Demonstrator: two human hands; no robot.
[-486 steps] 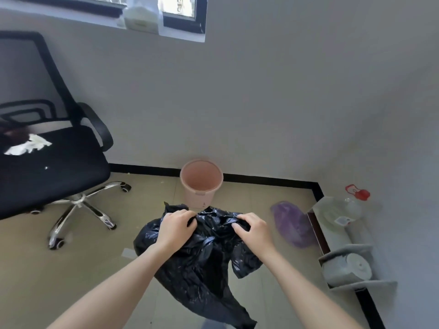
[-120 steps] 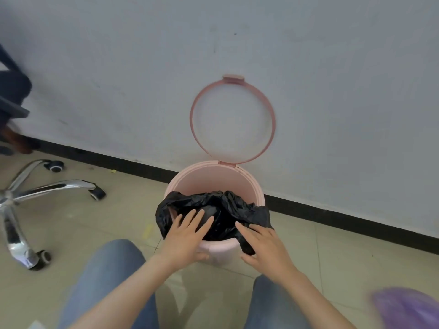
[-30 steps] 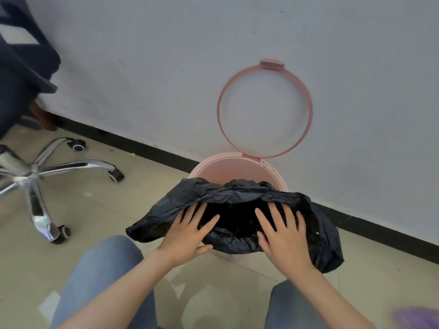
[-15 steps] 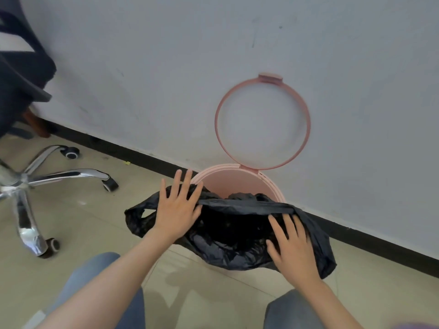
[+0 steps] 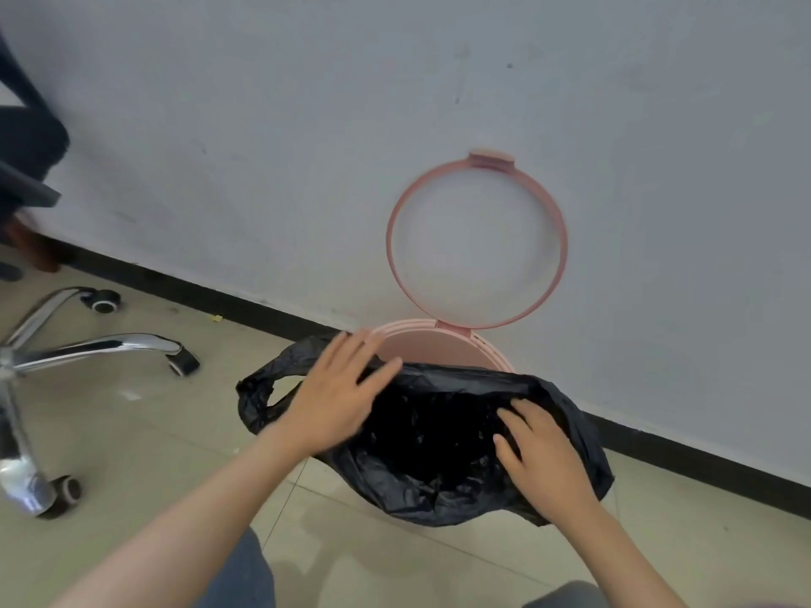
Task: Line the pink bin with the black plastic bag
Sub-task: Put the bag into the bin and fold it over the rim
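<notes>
Left hand (image 5: 335,399): fingers spread flat, palm pressed on the black plastic bag (image 5: 443,449) at the bin's left rim, nothing pinched. Right hand (image 5: 542,458): fingers partly curled on the bag's right edge; whether film is actually gripped can't be told. Bag mouth is draped over the near and side rim of the pink bin (image 5: 443,344); far rim is seen bare. Retaining ring (image 5: 476,243) is hinged up against the wall.

Step judged: cuff to be folded over the rim. Film should be pulled evenly outward and down, far side last, slack left inside. Loose handle loop (image 5: 263,388) at left should be tucked outside before the ring is closed.
</notes>
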